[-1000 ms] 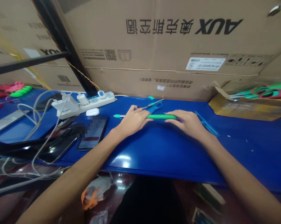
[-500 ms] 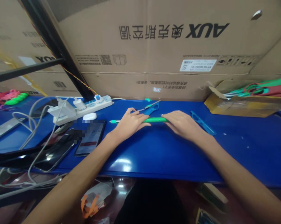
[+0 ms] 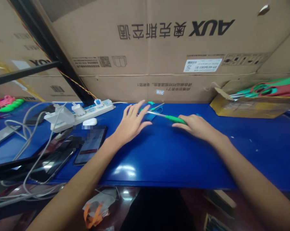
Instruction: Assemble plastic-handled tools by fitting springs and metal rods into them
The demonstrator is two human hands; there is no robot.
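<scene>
My right hand [image 3: 195,126] is closed around the green handle [image 3: 175,119] of a slim tool. The tool's thin metal shaft [image 3: 157,113] slants up and left toward my left hand [image 3: 131,122], where its far end is partly hidden; its exact kind does not show. My left hand has its fingers spread above the table and holds nothing. Just behind the shaft lies a blue plastic piece [image 3: 160,109], partly covered. A small green piece [image 3: 151,103] rests at the back of the table.
A cardboard box [image 3: 246,109] of red and green handled items stands at right. A white power strip [image 3: 103,106] with plugs, an earbud case [image 3: 90,122], a phone [image 3: 93,146] and loose cables lie left. A large carton [image 3: 159,41] rises behind the blue table [image 3: 171,160].
My left hand has come off the green-handled tool and spread its fingers. The tool has swung so its shaft points up and left, held by my right hand alone.
</scene>
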